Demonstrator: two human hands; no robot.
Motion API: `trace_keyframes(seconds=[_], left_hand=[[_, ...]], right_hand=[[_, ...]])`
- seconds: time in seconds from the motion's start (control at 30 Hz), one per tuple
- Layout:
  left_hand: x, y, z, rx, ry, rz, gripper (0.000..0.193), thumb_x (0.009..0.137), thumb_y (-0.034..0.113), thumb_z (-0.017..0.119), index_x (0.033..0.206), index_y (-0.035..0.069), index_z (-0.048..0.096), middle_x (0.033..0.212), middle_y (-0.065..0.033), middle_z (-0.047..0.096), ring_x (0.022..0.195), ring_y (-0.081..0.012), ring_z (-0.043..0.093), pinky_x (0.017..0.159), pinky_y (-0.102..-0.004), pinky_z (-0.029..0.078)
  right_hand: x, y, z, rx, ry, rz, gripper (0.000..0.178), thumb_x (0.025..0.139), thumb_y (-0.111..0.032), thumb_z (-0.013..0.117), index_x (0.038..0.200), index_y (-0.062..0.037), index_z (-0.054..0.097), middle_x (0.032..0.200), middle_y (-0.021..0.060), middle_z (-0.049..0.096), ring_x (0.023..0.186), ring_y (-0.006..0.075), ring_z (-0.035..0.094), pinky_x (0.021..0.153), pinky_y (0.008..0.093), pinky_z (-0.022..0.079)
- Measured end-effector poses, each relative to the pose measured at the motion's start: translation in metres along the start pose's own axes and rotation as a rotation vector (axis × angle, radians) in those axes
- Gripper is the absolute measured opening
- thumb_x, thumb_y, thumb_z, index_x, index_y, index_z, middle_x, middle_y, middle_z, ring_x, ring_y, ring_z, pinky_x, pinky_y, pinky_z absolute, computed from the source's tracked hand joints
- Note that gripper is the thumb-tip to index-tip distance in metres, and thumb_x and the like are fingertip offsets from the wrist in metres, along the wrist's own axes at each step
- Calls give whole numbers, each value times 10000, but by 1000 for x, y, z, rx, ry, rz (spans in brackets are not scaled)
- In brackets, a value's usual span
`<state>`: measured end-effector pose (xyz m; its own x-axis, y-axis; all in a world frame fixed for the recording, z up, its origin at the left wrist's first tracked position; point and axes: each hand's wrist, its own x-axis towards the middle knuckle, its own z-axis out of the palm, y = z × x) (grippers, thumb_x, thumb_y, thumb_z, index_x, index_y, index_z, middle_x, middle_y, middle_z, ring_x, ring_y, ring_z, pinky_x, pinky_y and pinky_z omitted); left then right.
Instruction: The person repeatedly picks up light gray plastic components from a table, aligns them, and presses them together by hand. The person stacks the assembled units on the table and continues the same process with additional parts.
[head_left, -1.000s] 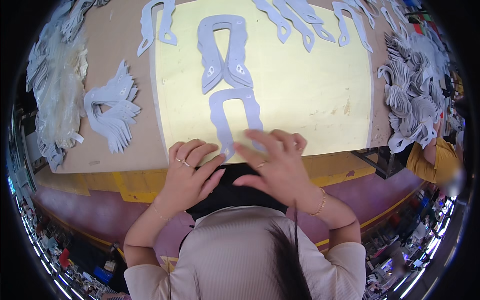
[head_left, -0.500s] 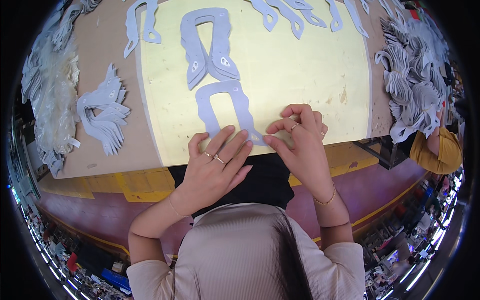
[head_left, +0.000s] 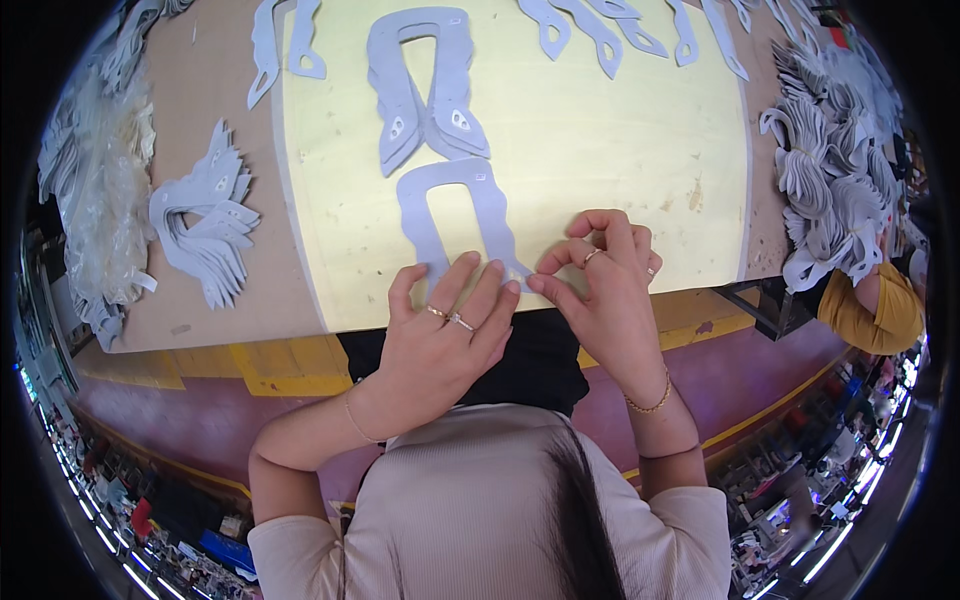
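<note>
A flat grey-lavender U-shaped cut piece point(head_left: 490, 215), which looks like a shoe upper part, lies on the pale yellow sheet with its curve away from me. My left hand point(head_left: 435, 345) rests with fingers spread over its near ends. The thumb and forefinger of my right hand point(head_left: 610, 285) pinch together at the tip of its right leg. What lies between those fingertips is too small to make out. Just beyond, touching or nearly touching its curve, sits a small stack of matching pieces point(head_left: 456, 75) with white marks on the legs.
A fanned pile of grey pieces point(head_left: 205, 220) lies on the brown table surface point(head_left: 215, 325) at left, beside clear plastic wrapping point(head_left: 120, 200). Bundled pieces point(head_left: 830, 170) are heaped at right. More pieces point(head_left: 600, 45) line the far edge. Another person's mustard sleeve point(head_left: 885, 315) shows at right.
My left hand has shifted slightly right, its fingers still spread on the piece. The right hand keeps its pinch at the leg tip. The whole view has moved slightly.
</note>
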<state>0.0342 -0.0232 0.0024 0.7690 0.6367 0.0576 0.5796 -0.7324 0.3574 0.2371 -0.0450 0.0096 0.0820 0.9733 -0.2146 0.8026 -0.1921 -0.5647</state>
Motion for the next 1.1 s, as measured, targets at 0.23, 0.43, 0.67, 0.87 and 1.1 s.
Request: trace_keyframes(seconds=[0.23, 0.43, 0.67, 0.87, 1.1], left_hand=[[-4, -1, 8, 5, 25, 14, 499, 779, 254, 777, 1242, 137, 630, 1354, -64, 543, 1287, -265, 486, 1021, -519, 307], [-6, -2, 12, 29, 49, 30, 469, 784, 238, 756, 1227, 159, 623, 1332, -67, 547, 1278, -261, 489, 996, -527, 332], [0, -1, 3, -28, 34, 15, 449, 790, 234, 742, 1214, 145, 626, 1303, -82, 562, 1261, -256, 497, 972, -534, 369], [-4, 1, 8, -42, 60, -17, 481, 790, 243, 754, 1230, 93, 629, 1309, -81, 565, 1283, -259, 482, 988, -520, 353], [-3, 9, 6, 71, 66, -4, 369, 833, 160, 622, 1186, 56, 645, 1292, -127, 571, 1277, -295, 488, 982, -542, 384]], right_hand=[[2, 0, 1, 6, 11, 2, 126, 773, -209, 803, 835, -135, 723, 1111, 14, 492, 1030, 255, 433, 854, 418, 274], [2, -2, 5, -5, 53, 9, 121, 776, -194, 798, 841, -124, 724, 1083, 11, 496, 1026, 250, 437, 857, 414, 271], [5, -1, 6, 35, 84, -66, 97, 785, -155, 779, 846, -110, 719, 1038, 10, 513, 1000, 226, 475, 856, 405, 292], [11, -1, 1, 108, 42, -255, 85, 803, -103, 738, 872, -68, 702, 915, 45, 562, 889, 239, 561, 782, 371, 429], [16, -12, -10, -297, -65, -464, 96, 749, -115, 685, 814, -45, 671, 822, 72, 564, 814, 231, 572, 720, 359, 487]])
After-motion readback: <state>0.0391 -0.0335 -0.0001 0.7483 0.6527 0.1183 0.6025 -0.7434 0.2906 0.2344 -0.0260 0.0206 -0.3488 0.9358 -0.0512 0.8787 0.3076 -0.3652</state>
